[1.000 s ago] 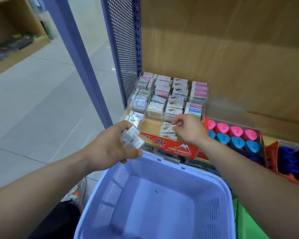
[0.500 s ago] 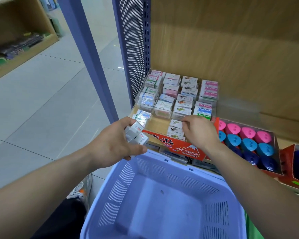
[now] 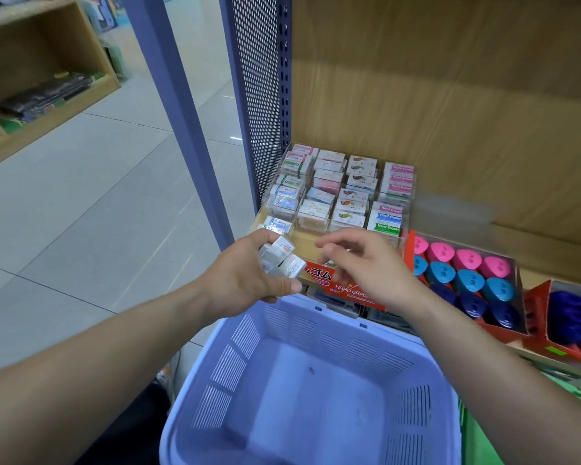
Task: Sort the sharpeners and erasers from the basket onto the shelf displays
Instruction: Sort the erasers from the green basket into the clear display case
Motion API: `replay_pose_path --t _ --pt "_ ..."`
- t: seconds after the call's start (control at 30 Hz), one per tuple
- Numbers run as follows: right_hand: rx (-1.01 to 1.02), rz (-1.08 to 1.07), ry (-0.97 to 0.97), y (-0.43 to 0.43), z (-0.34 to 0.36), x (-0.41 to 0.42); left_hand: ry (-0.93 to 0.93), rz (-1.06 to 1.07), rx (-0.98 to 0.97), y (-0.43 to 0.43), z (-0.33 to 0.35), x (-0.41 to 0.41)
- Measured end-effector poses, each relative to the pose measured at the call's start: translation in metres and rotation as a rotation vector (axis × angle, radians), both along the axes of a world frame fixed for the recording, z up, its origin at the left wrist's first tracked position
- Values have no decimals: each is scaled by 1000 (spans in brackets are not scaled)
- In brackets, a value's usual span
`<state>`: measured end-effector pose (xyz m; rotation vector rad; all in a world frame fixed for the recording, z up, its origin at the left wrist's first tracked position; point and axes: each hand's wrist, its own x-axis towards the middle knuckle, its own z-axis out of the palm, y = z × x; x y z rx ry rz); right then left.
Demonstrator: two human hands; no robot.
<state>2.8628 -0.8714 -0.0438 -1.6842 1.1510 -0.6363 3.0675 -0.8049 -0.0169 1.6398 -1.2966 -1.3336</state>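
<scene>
Plainly readable, the red box (image 3: 344, 292) just under the right hand (image 3: 373, 268) says "HARD ERAS" in white, the rest hidden by the wrist, with the characters "ゴム" to the left of it, beside the left thumb. Beyond the fingertips of both hands stands a clear rack (image 3: 406, 196) of small packs; those in its right column read "Hard Eraser" on pink, blue and green bands (image 3: 388, 217), while the print on the other columns is too small to read. The left hand (image 3: 242, 278) grips a bunch of erasers (image 3: 280, 260), thumb below and fingers curled over the top, so the white wrapped ends stick out past the fingertips toward the rack; red marks show on their wrappers, but no words can be made out. The right hand's fingers (image 3: 332, 246) are loosely curled and apart, holding nothing that shows, hovering over the box's front edge near the erasers in the left hand but not touching them. To the right of the right wrist, pink, blue and dark blue sharpeners (image 3: 463, 275) sit in rows in a red tray (image 3: 503, 330). Below both wrists is a lilac basket (image 3: 237, 364).
</scene>
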Motion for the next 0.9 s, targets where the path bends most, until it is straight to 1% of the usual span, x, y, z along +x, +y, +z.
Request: replay_pose_path --t 0.03,0.07,0.1,0.17,0.27,0.4,0.5,0.6,0.67,0.77,0.83,0.9 --pt "121 25 -107 9 7 5 15 -1 -6 1 0 -2" --pt "200 43 -160 16 12 10 30 -6 -11 3 1 -5" --pt "239 52 -170 20 14 13 47 -11 -18 4 2 -7" --pt "280 48 -183 25 16 14 100 -13 -33 7 5 -10" --pt "348 5 -307 26 19 6 173 37 -42 8 8 -8" --pt "440 -41 -414 30 22 -4 196 72 -52 8 13 -4" --pt "419 -57 -342 32 22 -5 179 93 -64 8 16 -3" --pt "277 -73 -172 26 18 -11 140 106 -55 8 14 0" --pt "231 -136 -103 16 10 -19 109 111 -14 10 9 5" --pt "200 -250 -59 -2 -4 -33 41 105 57 11 2 10" --pt "118 -281 40 -16 -15 -37 7 106 85 10 -1 11" --pt "-3 -253 178 -32 -28 -34 -7 125 96 8 -5 11"
